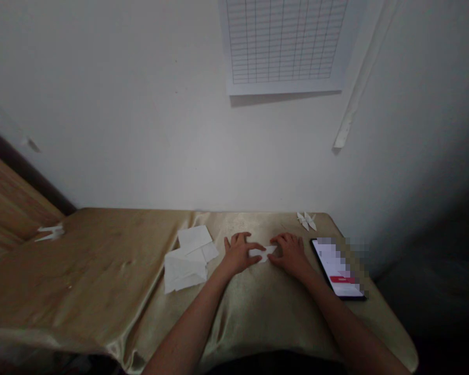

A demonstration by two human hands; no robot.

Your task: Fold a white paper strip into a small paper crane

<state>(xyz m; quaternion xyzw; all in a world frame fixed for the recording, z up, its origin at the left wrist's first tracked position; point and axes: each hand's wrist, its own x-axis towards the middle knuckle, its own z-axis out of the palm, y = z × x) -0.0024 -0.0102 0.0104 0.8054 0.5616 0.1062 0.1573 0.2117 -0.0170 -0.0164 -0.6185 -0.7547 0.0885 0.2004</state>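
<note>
A small folded piece of white paper [262,253] lies on the gold satin tablecloth [258,307] between my two hands. My left hand [239,252] rests palm down on its left end, fingers spread and the thumb pressing on the paper. My right hand [290,251] lies flat on its right end, fingers curled slightly and pressing down. Neither hand lifts the paper off the table.
A loose pile of white paper sheets [188,258] lies left of my left hand. A lit phone [338,268] lies right of my right hand. Folded paper figures [307,220] sit at the far right edge, another [50,232] far left. A grid chart [283,44] hangs on the wall.
</note>
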